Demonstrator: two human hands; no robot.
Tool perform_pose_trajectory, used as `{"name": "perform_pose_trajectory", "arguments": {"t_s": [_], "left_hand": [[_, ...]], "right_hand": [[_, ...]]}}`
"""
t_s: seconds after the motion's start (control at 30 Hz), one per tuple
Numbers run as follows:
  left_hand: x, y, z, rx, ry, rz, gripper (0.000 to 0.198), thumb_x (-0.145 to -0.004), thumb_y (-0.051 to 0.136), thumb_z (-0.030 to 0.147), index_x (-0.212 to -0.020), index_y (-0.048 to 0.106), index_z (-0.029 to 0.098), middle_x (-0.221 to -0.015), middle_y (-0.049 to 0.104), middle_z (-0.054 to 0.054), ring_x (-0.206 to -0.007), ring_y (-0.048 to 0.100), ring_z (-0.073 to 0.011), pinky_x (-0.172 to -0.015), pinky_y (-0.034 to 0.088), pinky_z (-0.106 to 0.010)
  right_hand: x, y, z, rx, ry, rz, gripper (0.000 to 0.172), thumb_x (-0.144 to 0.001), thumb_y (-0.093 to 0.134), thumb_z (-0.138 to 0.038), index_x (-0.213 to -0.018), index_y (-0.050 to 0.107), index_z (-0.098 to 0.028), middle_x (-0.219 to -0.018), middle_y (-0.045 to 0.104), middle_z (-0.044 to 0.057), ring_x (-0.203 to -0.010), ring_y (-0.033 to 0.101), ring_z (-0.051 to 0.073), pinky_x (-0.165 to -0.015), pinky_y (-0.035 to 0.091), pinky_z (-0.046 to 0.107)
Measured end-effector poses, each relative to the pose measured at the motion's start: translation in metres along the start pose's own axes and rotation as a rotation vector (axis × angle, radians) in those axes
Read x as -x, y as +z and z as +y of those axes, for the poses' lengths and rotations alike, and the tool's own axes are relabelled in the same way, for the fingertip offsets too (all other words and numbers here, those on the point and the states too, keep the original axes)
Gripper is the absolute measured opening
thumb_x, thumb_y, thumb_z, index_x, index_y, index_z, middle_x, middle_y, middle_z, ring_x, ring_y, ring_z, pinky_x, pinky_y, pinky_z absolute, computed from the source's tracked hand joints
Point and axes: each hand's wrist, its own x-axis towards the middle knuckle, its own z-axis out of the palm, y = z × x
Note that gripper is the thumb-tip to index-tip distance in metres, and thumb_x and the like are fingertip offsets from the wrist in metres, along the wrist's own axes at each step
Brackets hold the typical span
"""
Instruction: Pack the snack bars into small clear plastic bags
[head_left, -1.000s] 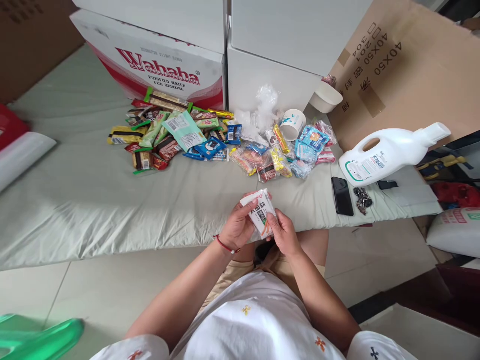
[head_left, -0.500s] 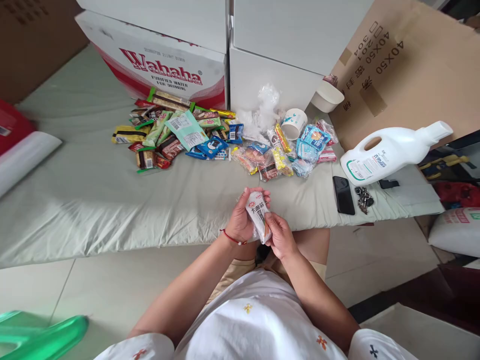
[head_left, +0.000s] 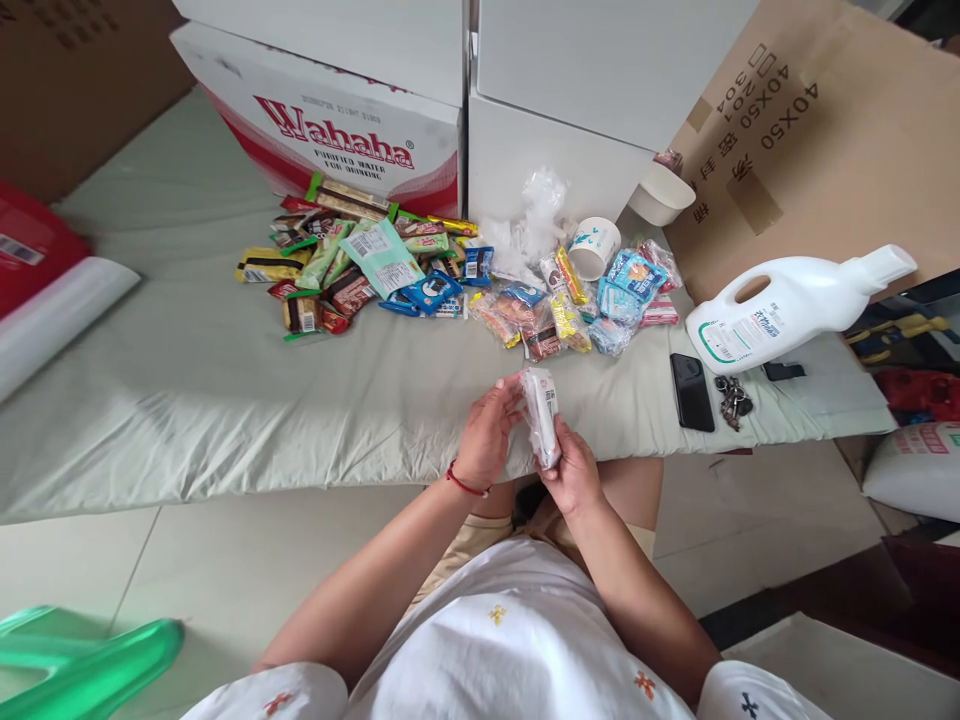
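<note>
Over the near edge of the covered surface, a white and clear plastic snack packet [head_left: 541, 418] with printed characters is tilted between my hands. My right hand [head_left: 576, 472] holds its lower end, thumb on the near side. My left hand [head_left: 486, 432], with a red cord bracelet [head_left: 466, 482] at the wrist, pinches the packet's upper left edge with its fingertips. Some of the left fingers are partly hidden. Beyond the hands lies a pile of small wrapped snacks [head_left: 540, 315], and to its left a larger heap of snack bars [head_left: 349, 290] with a pale green packet [head_left: 382, 257] on top.
A Wahaha carton [head_left: 337, 140] and white boxes [head_left: 559, 150] stand behind the heaps. A paper cup [head_left: 594, 248] lies on its side. Rightward are a white jug [head_left: 787, 315], a phone [head_left: 691, 392] and keys [head_left: 733, 400]. A brown cardboard sheet [head_left: 810, 170] leans behind them.
The packet has been turned more upright, so its printed front shows less. It has shifted slightly right, and my left hand has moved from cupping it to its upper left edge.
</note>
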Motion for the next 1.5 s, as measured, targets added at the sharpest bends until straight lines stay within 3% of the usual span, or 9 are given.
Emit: {"name": "perform_pose_trajectory", "arguments": {"t_s": [0.23, 0.4, 0.53, 0.67, 0.93, 1.07, 1.2, 1.4, 1.5], "left_hand": [[0.013, 0.02, -0.004, -0.247, 0.131, 0.179, 0.047, -0.084, 0.07, 0.065, -0.088, 0.06, 0.02, -0.075, 0.062, 0.002, -0.066, 0.056, -0.012, -0.062, 0.044, -0.025], [0.0, 0.016, -0.008, -0.39, 0.182, 0.252, 0.06, -0.092, 0.047, 0.076, -0.065, 0.041, 0.022, -0.056, 0.04, 0.004, -0.051, 0.036, -0.0106, -0.051, 0.03, -0.028], [0.001, 0.012, -0.016, -0.471, 0.194, 0.202, 0.062, -0.093, 0.043, 0.077, -0.062, 0.041, 0.023, -0.056, 0.043, 0.003, -0.053, 0.037, -0.0126, -0.052, 0.031, -0.03], [0.007, 0.01, -0.024, -0.619, 0.231, 0.182, 0.064, -0.096, 0.035, 0.075, -0.06, 0.04, 0.023, -0.057, 0.045, 0.001, -0.055, 0.037, -0.0137, -0.055, 0.03, -0.031], [-0.004, 0.004, -0.016, -0.798, 0.262, 0.202, 0.063, -0.097, 0.039, 0.071, -0.056, 0.037, 0.023, -0.053, 0.038, 0.002, -0.053, 0.032, -0.0133, -0.055, 0.022, -0.032], [-0.006, 0.006, -0.014, -0.843, 0.247, 0.078, 0.066, -0.094, 0.041, 0.074, -0.054, 0.042, 0.022, -0.052, 0.043, 0.001, -0.052, 0.034, -0.0133, -0.054, 0.022, -0.031], [-0.006, 0.005, -0.013, -0.727, 0.085, 0.011, 0.07, -0.09, 0.041, 0.081, -0.053, 0.043, 0.022, -0.052, 0.045, 0.0, -0.053, 0.038, -0.0135, -0.054, 0.029, -0.03], [-0.006, -0.018, 0.006, -0.483, -0.008, -0.007, 0.068, -0.086, 0.05, 0.082, -0.102, 0.07, 0.018, -0.104, 0.072, -0.01, -0.097, 0.065, -0.0237, -0.077, 0.053, -0.031], [0.005, -0.021, 0.014, -0.584, 0.033, -0.043, 0.061, -0.088, 0.053, 0.076, -0.099, 0.072, 0.019, -0.106, 0.071, -0.01, -0.099, 0.065, -0.0248, -0.075, 0.053, -0.031]], "right_hand": [[0.011, 0.004, 0.01, 0.922, -0.582, 0.106, 0.032, -0.101, 0.05, -0.054, -0.086, 0.052, -0.024, -0.076, 0.064, 0.002, -0.067, 0.057, 0.017, -0.063, 0.046, 0.028], [0.013, 0.007, 0.004, 1.107, -0.647, 0.017, 0.029, -0.106, 0.038, -0.047, -0.094, 0.052, -0.024, -0.083, 0.068, 0.006, -0.075, 0.064, 0.021, -0.069, 0.046, 0.031], [0.008, 0.006, 0.003, 1.181, -0.764, 0.058, 0.037, -0.105, 0.037, -0.05, -0.117, 0.055, -0.02, -0.107, 0.07, 0.015, -0.094, 0.069, 0.026, -0.075, 0.049, 0.034], [0.002, -0.001, 0.01, 1.28, -0.79, 0.128, 0.041, -0.108, 0.03, -0.049, -0.098, 0.057, -0.02, -0.079, 0.069, 0.011, -0.069, 0.066, 0.024, -0.061, 0.043, 0.033], [0.003, 0.0, 0.002, 1.211, -0.7, 0.064, 0.04, -0.106, 0.036, -0.052, -0.095, 0.059, -0.022, -0.078, 0.069, 0.009, -0.069, 0.065, 0.023, -0.063, 0.043, 0.031], [0.005, 0.005, -0.007, 1.03, -0.692, 0.058, 0.035, -0.103, 0.044, -0.052, -0.112, 0.058, -0.021, -0.095, 0.072, 0.01, -0.083, 0.067, 0.022, -0.073, 0.049, 0.031], [0.002, 0.004, -0.01, 1.038, -0.707, 0.112, 0.032, -0.102, 0.046, -0.05, -0.088, 0.057, -0.024, -0.074, 0.066, 0.003, -0.068, 0.06, 0.018, -0.067, 0.044, 0.029], [-0.01, -0.012, -0.023, 0.932, -0.672, 0.312, 0.036, -0.102, 0.044, -0.054, -0.083, 0.053, -0.024, -0.069, 0.061, 0.0, -0.064, 0.055, 0.017, -0.065, 0.042, 0.028], [-0.015, -0.016, -0.027, 0.85, -0.679, 0.393, 0.038, -0.101, 0.045, -0.057, -0.082, 0.051, -0.025, -0.07, 0.06, -0.001, -0.065, 0.055, 0.018, -0.066, 0.043, 0.028]]}}
